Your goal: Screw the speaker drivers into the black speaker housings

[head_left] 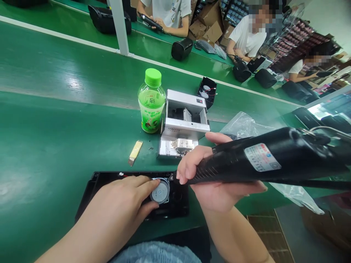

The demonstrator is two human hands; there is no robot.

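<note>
Wrapped in my right hand (203, 179) is a black electric screwdriver (233, 157) with a white label, lying nearly level. Its tip reaches the edge of a round grey speaker driver (160, 191); the exact contact point is too small to make out. My left hand (128, 197) grips that driver between thumb and fingers, holding it against a black speaker housing (179, 204). The housing lies open on the bench in front of me, partly covered by my left hand. A red wire with a white plug shows near its upper edge.
Beyond the housing stand a silver screw feeder (182, 124) and a green-capped bottle (152, 102). A yellow strip-like tool (135, 152) lies nearer. Clear plastic bags (244, 122) are at right, and another housing (207, 92) sits behind the feeder. Several people work across the line.
</note>
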